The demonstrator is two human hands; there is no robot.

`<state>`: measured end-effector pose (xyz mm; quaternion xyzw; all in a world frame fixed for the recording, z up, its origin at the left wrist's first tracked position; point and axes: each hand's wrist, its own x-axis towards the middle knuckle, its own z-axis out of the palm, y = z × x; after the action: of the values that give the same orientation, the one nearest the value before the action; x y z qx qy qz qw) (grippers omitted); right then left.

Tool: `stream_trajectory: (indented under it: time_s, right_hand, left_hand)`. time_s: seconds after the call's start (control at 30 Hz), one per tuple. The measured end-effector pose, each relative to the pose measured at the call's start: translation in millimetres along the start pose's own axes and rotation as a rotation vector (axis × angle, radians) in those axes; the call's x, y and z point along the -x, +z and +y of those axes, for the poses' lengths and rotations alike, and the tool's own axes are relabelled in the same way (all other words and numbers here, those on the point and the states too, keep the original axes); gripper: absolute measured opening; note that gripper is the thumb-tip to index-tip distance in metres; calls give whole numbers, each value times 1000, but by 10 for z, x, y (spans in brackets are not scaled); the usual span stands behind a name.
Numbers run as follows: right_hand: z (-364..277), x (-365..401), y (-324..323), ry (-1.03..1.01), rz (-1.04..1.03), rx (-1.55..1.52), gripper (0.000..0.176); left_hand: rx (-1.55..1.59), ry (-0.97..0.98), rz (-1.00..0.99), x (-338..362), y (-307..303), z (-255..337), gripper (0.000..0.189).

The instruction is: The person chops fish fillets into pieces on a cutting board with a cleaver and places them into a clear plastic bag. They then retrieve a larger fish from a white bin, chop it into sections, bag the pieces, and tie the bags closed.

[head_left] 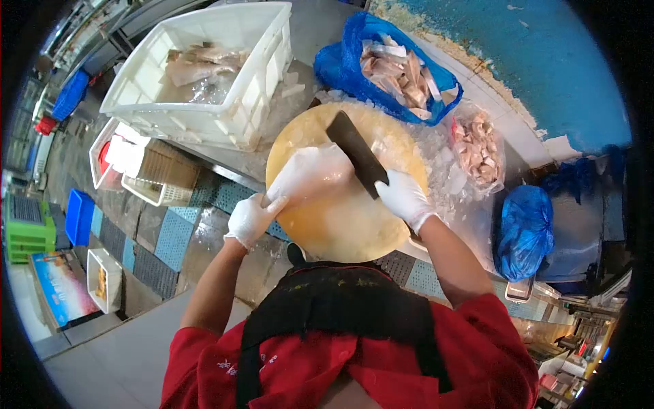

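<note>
On a round yellowish cutting board [340, 235] lies a pale piece of fish [310, 175]. My left hand [253, 218], in a white glove, pinches the lower left end of the fish at the board's edge. In my gloved right hand [405, 199] is a dark, broad-bladed cleaver [357, 153]; its handle is mostly hidden by the hand. The blade points up and to the left, touching or just over the right end of the fish. Crushed ice [446, 167] lies around the board's right side.
A white crate [262, 88] with fish in water stands at upper left. Behind the board, an open blue bag [340, 65] holds cut pieces; a clear bag [478, 151] of chunks lies right of it. Farther right is a closed blue bag [526, 232].
</note>
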<state>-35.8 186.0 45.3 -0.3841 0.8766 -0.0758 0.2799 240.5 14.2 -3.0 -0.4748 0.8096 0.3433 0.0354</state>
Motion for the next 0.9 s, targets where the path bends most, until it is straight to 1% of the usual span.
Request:
stream_trajectory:
  time_s: [0.03,0.1,0.13,0.17,0.2,0.23,0.3,0.37,0.4,0.43,0.5,0.53,0.57,0.6,0.63,0.67,0.7,0.73,0.77,0.8,0.83,0.87,0.9]
  right_hand:
    - [89,47,-7,2,9,0,37]
    - [259,157,16,43,122,-19,39]
    - [297,163,-20,36,177,22,40]
    - [340,152,-114,39,184,28,40]
    - [313,157,-291,-52,264,26,41]
    - [249,164,-488,-144,342,22,43]
    - [-59,313,-1076,-180,558,-85,43]
    - [-423,630,-1738,-278,864,-131,26]
    - [-605,788,-2069,-326,1015,-141,21]
    - [-742,890,-2375,-438,1168,-182,21]
    - [-877,1015,-2717,-657,1320,-242,21]
    - [-905,1024,-2780,-731,1345,-267,22]
    - [-895,982,-2700,-749,1329,-288,23]
    - [-833,885,-2469,-703,1275,-304,24]
    - [-660,716,-1966,-554,1160,-279,25]
    - [-418,488,-1313,-340,1010,-128,26]
    - [-135,199,-596,-175,777,76,27]
    - [104,-24,13,-102,485,198,29]
    - [150,-70,208,-59,271,109,30]
    - [134,-153,152,-64,285,95,30]
    - [168,-150,70,-33,167,6,32]
    - [181,-143,-56,-10,62,-74,34]
    - [104,-111,-276,17,24,-159,33]
  left_hand:
    - [0,8,3,19,-19,36,68]
    - [42,91,5,82,-14,137,58]
    - [49,98,3,71,24,182,58]
    - [90,218,7,28,59,232,53]
    - [127,339,15,-14,85,275,49]
    - [127,343,18,-43,121,314,49]
    - [-17,341,85,-88,203,364,46]
    - [-20,354,84,-139,253,337,47]
    - [-23,360,82,-164,262,324,49]
    - [-23,360,73,-179,266,316,49]
    - [-64,340,101,-205,282,296,49]
    - [-62,330,89,-174,247,347,49]
    - [-118,309,103,-142,204,398,49]
    - [-171,290,114,-123,189,437,48]
    - [-162,284,103,-129,214,431,48]
    - [-157,313,101,-133,211,396,47]
    - [-152,350,113,-184,196,372,45]
    - [-141,352,122,-229,247,349,45]
    - [-161,365,138,-223,308,273,45]
    - [-189,383,178,-273,285,221,44]
    - [-200,381,165,-198,273,196,44]
    - [-143,390,148,-182,259,228,45]
    - [-80,403,154,-212,214,270,45]
